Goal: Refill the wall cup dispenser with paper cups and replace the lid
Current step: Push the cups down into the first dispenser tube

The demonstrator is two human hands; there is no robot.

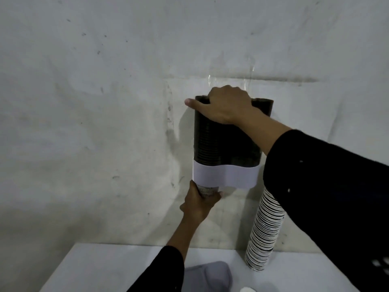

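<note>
Dispenser [227, 142], mounted upright on the wall, runs vertically between both grips: right hand [225, 106] clasps its open top, left hand [200, 202] directly below pinches the protruding bottom cup [207, 191].

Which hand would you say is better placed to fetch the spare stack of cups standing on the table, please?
Probably the right hand. It rests on the dispenser top, on the same side as the cup stack. The left hand grips the cup at the dispenser's bottom outlet, farther from the stack.
</note>
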